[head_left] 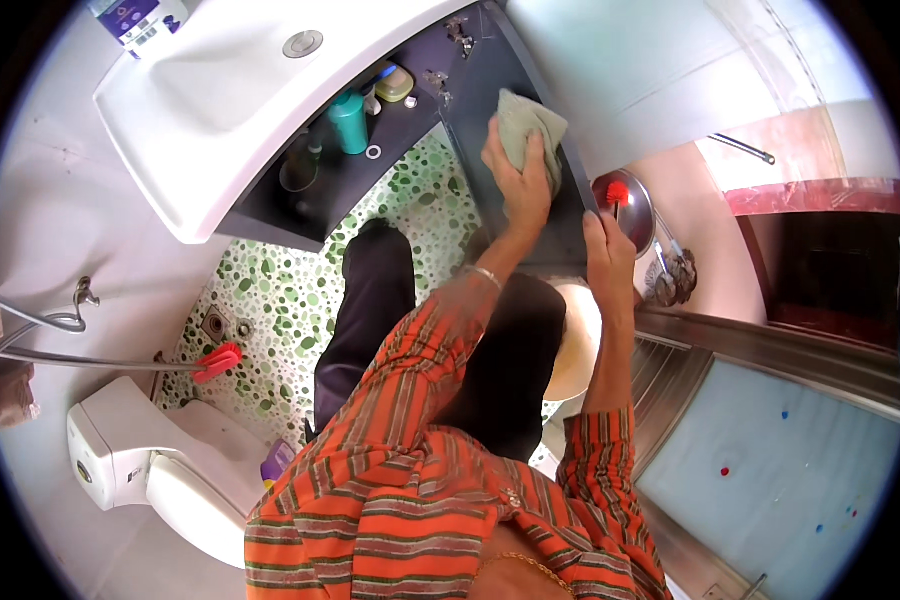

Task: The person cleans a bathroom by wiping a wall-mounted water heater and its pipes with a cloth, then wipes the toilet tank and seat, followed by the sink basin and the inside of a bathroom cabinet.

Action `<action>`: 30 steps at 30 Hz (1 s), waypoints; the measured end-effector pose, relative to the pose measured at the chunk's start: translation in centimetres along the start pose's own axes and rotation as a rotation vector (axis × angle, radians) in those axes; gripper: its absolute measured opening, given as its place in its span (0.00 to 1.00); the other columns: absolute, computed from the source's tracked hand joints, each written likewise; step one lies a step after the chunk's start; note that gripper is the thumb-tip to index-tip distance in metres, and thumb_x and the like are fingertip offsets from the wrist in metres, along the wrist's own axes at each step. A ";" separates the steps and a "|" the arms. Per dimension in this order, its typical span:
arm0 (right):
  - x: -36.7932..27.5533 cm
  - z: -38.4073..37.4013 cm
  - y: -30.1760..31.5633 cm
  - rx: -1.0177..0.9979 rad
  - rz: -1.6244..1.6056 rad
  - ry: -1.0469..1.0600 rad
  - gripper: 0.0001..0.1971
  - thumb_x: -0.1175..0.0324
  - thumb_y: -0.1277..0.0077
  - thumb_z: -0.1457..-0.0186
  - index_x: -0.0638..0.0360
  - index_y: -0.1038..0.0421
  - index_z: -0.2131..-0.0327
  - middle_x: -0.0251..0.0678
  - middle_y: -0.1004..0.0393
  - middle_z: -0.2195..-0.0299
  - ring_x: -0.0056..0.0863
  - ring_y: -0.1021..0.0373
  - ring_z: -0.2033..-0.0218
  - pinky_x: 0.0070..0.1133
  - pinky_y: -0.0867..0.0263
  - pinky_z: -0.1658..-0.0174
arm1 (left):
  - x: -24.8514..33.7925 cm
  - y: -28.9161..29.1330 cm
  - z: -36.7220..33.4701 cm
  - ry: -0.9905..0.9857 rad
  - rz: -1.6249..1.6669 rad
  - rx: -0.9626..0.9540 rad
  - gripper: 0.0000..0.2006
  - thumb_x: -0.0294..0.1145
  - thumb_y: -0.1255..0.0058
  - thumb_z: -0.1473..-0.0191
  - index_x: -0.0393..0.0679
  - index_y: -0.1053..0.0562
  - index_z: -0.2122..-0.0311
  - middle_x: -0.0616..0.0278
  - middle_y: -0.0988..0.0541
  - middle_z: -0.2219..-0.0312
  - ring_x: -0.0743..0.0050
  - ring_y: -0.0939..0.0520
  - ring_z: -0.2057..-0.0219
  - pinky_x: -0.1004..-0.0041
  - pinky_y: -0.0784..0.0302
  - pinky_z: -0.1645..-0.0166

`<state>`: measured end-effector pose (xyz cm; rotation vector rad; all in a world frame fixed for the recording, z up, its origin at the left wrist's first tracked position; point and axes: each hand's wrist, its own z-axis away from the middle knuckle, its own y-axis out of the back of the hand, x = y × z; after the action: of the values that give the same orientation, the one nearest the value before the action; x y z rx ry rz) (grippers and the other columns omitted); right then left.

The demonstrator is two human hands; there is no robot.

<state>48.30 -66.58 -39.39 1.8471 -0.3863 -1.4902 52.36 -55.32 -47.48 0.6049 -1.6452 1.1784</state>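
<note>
My left hand [518, 180] is closed around a folded pale green cloth [530, 122]. The cloth lies against the inner face of the grey cabinet door [560, 235], which stands swung out from under the sink. At the door's outer edge, my right hand [610, 248] grips the panel, thumb on the inner side and the other fingers mostly hidden. Inside the cabinet [270, 215] are a teal bottle [348, 124], a yellowish soap box [395, 84] and a small white ring [374, 152]. Metal hinges [460, 38] show at the door's inner end.
Above the cabinet is a white washbasin [220, 60]. Beyond the door hang a metal pan [642, 215], a red-headed brush [618, 192] and a grey scrubber [673, 280]. A toilet [195, 500] and red brush [217, 363] are at left; a cream bucket [578, 345] stands beside my leg.
</note>
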 end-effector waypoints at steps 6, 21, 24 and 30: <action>-2.1 2.1 0.3 0.012 -0.001 -0.036 0.15 0.60 0.58 0.44 0.66 0.33 0.70 0.34 0.37 0.86 0.18 0.44 0.82 0.20 0.44 0.78 | 0.1 -2.0 -9.7 -0.171 -0.085 0.179 0.30 0.40 0.51 0.51 0.33 0.43 0.47 0.40 0.35 0.57 0.48 0.38 0.54 0.62 0.44 0.48; -1.0 -0.1 0.3 0.042 -0.006 -0.005 0.17 0.60 0.59 0.45 0.67 0.37 0.76 0.38 0.45 0.85 0.21 0.47 0.81 0.23 0.47 0.77 | -3.8 1.5 -0.8 -0.021 -0.247 0.010 0.30 0.43 0.49 0.52 0.32 0.42 0.49 0.42 0.34 0.57 0.45 0.36 0.56 0.63 0.42 0.50; -0.2 -1.2 0.0 0.044 -0.015 0.031 0.19 0.58 0.60 0.44 0.68 0.38 0.76 0.41 0.44 0.85 0.26 0.47 0.81 0.25 0.46 0.75 | -2.2 2.6 5.1 0.011 -0.323 -0.029 0.30 0.43 0.49 0.52 0.34 0.41 0.49 0.44 0.33 0.57 0.46 0.35 0.56 0.62 0.41 0.51; 0.5 -2.2 -0.5 0.064 -0.083 0.057 0.20 0.57 0.59 0.45 0.68 0.34 0.76 0.44 0.38 0.85 0.29 0.42 0.81 0.27 0.44 0.74 | 3.2 4.8 8.9 0.214 -0.425 -0.294 0.30 0.44 0.48 0.54 0.40 0.40 0.49 0.48 0.33 0.56 0.48 0.35 0.55 0.61 0.39 0.51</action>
<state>50.37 -65.80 -39.91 1.9737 -0.3371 -1.4921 43.39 -60.93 -46.94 0.5807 -1.3861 0.6534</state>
